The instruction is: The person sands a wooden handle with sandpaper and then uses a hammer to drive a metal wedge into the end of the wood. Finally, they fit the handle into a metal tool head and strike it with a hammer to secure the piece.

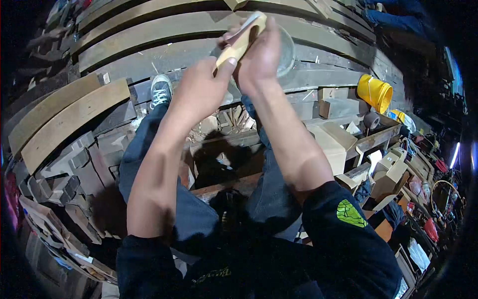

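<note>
Both my hands are closed around a pale wooden piece (240, 46), which tilts up to the right in front of me. My left hand (203, 87) grips its lower end, thumb lying along the wood. My right hand (260, 59) wraps the piece from the right side, with its fingers partly hidden behind it. A flat greyish strip (247, 24) lies along the upper edge of the wood; its kind cannot be made out. Just behind my right hand is a round, translucent container (287, 52), partly covered by the hand.
Long wooden planks (164, 50) run across the front. Curved boards (74, 124) lie at left beside stacked wood offcuts (74, 164). At right are a tipped yellow bucket (374, 93), cardboard boxes (331, 149) and clutter. My shoe (161, 90) rests near the planks. Another person's blue-clothed leg (396, 20) shows at upper right.
</note>
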Demonstrator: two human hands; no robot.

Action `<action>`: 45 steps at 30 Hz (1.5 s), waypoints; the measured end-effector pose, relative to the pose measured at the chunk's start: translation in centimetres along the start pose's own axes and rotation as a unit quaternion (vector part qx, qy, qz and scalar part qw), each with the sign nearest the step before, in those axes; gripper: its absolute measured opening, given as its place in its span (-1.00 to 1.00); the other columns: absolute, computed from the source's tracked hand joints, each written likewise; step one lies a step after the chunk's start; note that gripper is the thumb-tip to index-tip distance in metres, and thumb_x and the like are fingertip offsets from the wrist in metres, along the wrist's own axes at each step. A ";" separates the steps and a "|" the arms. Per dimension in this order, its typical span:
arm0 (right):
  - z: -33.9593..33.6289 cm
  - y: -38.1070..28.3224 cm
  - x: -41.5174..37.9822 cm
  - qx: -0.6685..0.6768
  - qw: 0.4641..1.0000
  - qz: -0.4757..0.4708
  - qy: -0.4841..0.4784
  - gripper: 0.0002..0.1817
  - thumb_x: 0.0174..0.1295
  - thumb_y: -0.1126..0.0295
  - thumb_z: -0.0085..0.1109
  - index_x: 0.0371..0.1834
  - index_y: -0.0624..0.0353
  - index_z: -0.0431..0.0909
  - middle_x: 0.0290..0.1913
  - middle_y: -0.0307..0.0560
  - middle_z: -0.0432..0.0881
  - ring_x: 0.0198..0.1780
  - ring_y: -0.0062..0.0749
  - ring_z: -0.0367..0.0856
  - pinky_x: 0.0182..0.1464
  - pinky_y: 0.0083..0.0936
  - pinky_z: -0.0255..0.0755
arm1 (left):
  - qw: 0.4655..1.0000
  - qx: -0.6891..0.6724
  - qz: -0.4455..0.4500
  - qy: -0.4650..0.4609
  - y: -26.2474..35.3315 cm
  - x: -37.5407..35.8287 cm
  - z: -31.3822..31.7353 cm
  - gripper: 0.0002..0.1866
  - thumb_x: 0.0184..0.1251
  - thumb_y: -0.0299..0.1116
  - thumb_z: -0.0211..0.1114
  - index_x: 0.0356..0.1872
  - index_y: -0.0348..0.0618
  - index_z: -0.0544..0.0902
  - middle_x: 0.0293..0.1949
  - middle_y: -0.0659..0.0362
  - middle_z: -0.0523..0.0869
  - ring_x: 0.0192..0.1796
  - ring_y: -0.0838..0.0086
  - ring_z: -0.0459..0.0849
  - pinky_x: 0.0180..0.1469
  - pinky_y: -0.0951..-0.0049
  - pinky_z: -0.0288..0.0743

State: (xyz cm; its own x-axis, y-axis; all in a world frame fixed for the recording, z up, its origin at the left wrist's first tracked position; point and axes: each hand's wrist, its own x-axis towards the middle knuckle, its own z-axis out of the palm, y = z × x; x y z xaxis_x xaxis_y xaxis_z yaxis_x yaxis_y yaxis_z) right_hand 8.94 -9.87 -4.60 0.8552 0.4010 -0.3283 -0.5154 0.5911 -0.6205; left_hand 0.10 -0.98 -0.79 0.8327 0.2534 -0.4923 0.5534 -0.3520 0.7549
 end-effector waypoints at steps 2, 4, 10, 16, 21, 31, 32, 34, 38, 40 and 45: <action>1.3 0.8 -0.9 -0.066 0.998 0.009 -0.008 -0.51 0.40 -0.13 -0.29 -0.18 0.08 0.39 -0.36 -0.13 0.51 -0.32 -0.37 0.50 -0.18 -0.35 0.44 | 0.999 -0.016 -0.016 0.029 -0.1 0.0 0.1 -0.46 0.40 0.01 0.02 -0.35 -0.41 0.59 -0.51 -0.17 0.63 -0.37 -0.01 0.65 -0.24 0.12 0.48; 0.2 -0.3 0.0 -0.012 0.999 0.021 0.021 -0.45 0.37 -0.19 -0.34 -0.14 0.09 0.40 -0.33 -0.11 0.51 -0.26 -0.36 0.51 -0.15 -0.32 0.43 | 0.997 -0.029 -0.057 -0.049 1.0 -0.5 -1.0 -0.45 0.40 0.02 0.02 -0.36 -0.41 0.59 -0.51 -0.18 0.63 -0.37 -0.02 0.65 -0.24 0.13 0.48; 1.5 1.3 -0.9 -0.066 0.998 0.014 0.010 -0.48 0.37 -0.11 -0.28 -0.20 0.18 0.39 -0.39 -0.02 0.52 -0.32 -0.26 0.53 -0.15 -0.17 0.48 | 1.000 -0.003 0.010 0.017 -0.4 0.5 0.2 -0.47 0.42 0.02 0.02 -0.41 -0.35 0.56 -0.62 0.04 0.54 -0.54 0.24 0.53 -0.44 0.30 0.39; 0.1 -1.2 0.2 0.037 0.999 0.011 0.028 -0.47 0.38 -0.14 -0.32 -0.17 0.11 0.42 -0.30 -0.13 0.53 -0.26 -0.35 0.52 -0.12 -0.35 0.43 | 0.999 -0.020 0.031 -0.014 -1.1 0.1 0.4 -0.51 0.44 -0.01 0.05 -0.46 -0.30 0.52 -0.73 0.21 0.46 -0.72 0.49 0.44 -0.64 0.40 0.31; 0.9 0.7 -0.8 -0.037 0.999 0.020 0.031 -0.48 0.37 -0.16 -0.29 -0.12 0.10 0.40 -0.26 -0.15 0.50 -0.19 -0.41 0.49 -0.08 -0.43 0.40 | 0.999 -0.039 -0.013 -0.033 0.1 0.1 -0.8 -0.45 0.38 0.01 0.04 -0.32 -0.43 0.62 -0.41 -0.26 0.65 -0.27 -0.11 0.65 -0.17 0.13 0.49; 0.3 0.0 -0.1 -0.020 0.999 0.025 0.042 -0.43 0.35 -0.22 -0.33 -0.20 0.09 0.40 -0.31 -0.10 0.52 -0.21 -0.36 0.53 -0.14 -0.31 0.45 | 0.998 -0.024 -0.034 -0.049 0.3 -0.1 -1.2 -0.47 0.39 -0.01 0.04 -0.29 -0.41 0.63 -0.48 -0.20 0.65 -0.32 -0.03 0.67 -0.21 0.14 0.48; -0.5 -0.4 0.4 -0.010 0.998 0.009 0.067 -0.41 0.36 -0.23 -0.39 -0.16 0.09 0.39 -0.27 -0.10 0.50 -0.20 -0.36 0.53 -0.15 -0.31 0.45 | 0.991 -0.028 -0.067 -0.115 0.6 -0.4 -1.5 -0.48 0.39 -0.01 0.03 -0.26 -0.41 0.64 -0.44 -0.23 0.66 -0.28 -0.08 0.67 -0.19 0.13 0.49; 1.0 -0.1 -0.3 -0.079 0.996 -0.004 0.031 -0.39 0.37 -0.24 -0.38 -0.08 0.11 0.38 -0.21 -0.14 0.49 -0.15 -0.39 0.50 -0.08 -0.35 0.42 | 0.991 -0.025 -0.082 -0.102 0.6 -0.1 -1.2 -0.47 0.39 -0.02 0.03 -0.25 -0.42 0.64 -0.42 -0.25 0.66 -0.26 -0.07 0.69 -0.19 0.14 0.49; 1.5 1.1 -0.8 -0.042 0.998 -0.015 0.045 -0.46 0.40 -0.14 -0.33 -0.15 0.15 0.40 -0.22 -0.06 0.53 -0.17 -0.31 0.51 -0.07 -0.30 0.43 | 0.996 -0.052 -0.049 -0.045 0.5 -0.1 -1.2 -0.46 0.39 -0.02 0.03 -0.32 -0.46 0.62 -0.52 -0.19 0.64 -0.40 0.05 0.68 -0.26 0.16 0.48; -0.5 -1.0 0.5 0.018 0.995 0.038 0.090 -0.39 0.36 -0.16 -0.40 -0.27 0.22 0.40 -0.43 -0.06 0.48 -0.34 -0.22 0.50 -0.19 -0.21 0.47 | 0.990 -0.029 -0.081 -0.108 0.8 -0.5 -1.1 -0.47 0.38 -0.02 0.03 -0.32 -0.44 0.62 -0.52 -0.18 0.64 -0.39 0.06 0.68 -0.25 0.15 0.48; 2.0 0.5 -1.0 -0.188 0.981 -0.032 0.026 -0.56 0.46 0.00 -0.38 -0.17 0.12 0.39 -0.28 -0.14 0.52 -0.12 -0.43 0.50 -0.07 -0.34 0.43 | 0.999 -0.034 0.006 0.018 -0.4 0.4 -0.2 -0.45 0.39 0.00 0.03 -0.36 -0.43 0.62 -0.57 -0.15 0.62 -0.40 0.06 0.66 -0.25 0.14 0.48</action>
State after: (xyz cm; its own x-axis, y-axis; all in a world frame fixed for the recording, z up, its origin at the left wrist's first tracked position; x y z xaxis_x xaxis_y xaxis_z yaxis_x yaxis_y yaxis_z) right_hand 7.69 -8.59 -3.17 0.8921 0.3291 -0.3097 -0.4120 0.3107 -0.8566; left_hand 0.21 -0.55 -1.24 0.8373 0.2828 -0.4679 0.5400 -0.2942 0.7885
